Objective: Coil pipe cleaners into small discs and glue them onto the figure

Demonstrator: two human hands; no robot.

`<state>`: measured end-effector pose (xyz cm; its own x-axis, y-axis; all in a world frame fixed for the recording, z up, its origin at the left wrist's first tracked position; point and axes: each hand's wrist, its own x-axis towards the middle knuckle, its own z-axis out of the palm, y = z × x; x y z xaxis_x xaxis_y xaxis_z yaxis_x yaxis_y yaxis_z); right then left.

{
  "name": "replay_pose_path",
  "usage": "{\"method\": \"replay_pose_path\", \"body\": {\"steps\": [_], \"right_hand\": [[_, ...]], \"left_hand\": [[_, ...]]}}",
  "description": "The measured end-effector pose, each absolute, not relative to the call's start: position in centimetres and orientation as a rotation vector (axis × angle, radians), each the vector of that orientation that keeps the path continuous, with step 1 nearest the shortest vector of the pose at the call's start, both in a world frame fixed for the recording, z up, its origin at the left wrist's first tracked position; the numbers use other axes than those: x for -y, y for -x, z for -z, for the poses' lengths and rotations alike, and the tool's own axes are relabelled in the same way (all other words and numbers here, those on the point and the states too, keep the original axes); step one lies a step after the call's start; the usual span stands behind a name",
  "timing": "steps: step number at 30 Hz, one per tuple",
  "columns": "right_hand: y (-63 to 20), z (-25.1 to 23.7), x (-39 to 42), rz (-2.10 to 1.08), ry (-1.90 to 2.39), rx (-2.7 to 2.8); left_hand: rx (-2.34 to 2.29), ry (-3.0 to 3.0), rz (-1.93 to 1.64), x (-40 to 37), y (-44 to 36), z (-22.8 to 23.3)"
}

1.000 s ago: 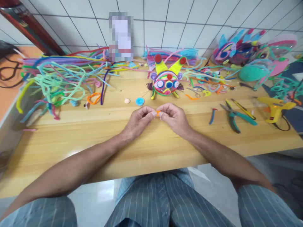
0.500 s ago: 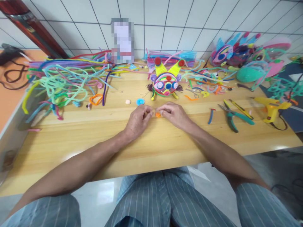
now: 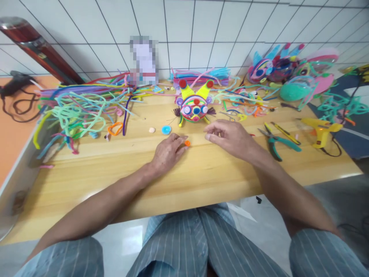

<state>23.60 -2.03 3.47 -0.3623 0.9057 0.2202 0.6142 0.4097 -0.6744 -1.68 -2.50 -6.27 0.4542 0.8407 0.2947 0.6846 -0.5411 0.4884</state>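
My left hand is closed at the middle of the wooden table, its thumb and forefinger pinching a small orange pipe-cleaner coil. To the right, my right hand hovers over the tabletop with its fingers loosely bent and apart; nothing shows in it. Beyond both hands stands a colourful pipe-cleaner figure with yellow horns tipped in red, round blue and pink eyes and dark tufts at its sides. A blue coiled disc and a small pale round piece lie just past my left hand.
Pliers, a yellow utility knife and a yellow glue gun lie at the right. Loose pipe cleaners heap up at the left. Several finished figures stand at the back right, and scissors lie behind my right hand.
My right hand has moved away from the orange coil to the right, partly covering a short blue-and-red piece. The left hand stays at the coil. The whole view has shifted slightly.
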Motion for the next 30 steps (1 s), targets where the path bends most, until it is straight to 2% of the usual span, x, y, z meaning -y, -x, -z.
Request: {"method": "replay_pose_path", "body": {"steps": [12,30], "right_hand": [[-26.0,0.5,4.5,-0.79,1.266,2.162],[-26.5,1.2,3.6,-0.702,1.139,2.422]], "left_hand": [[-1.355,-2.389,-0.716,2.4,1.5,6.1],[-1.347,-2.327,-0.679,3.4,2.2,4.6]]}}
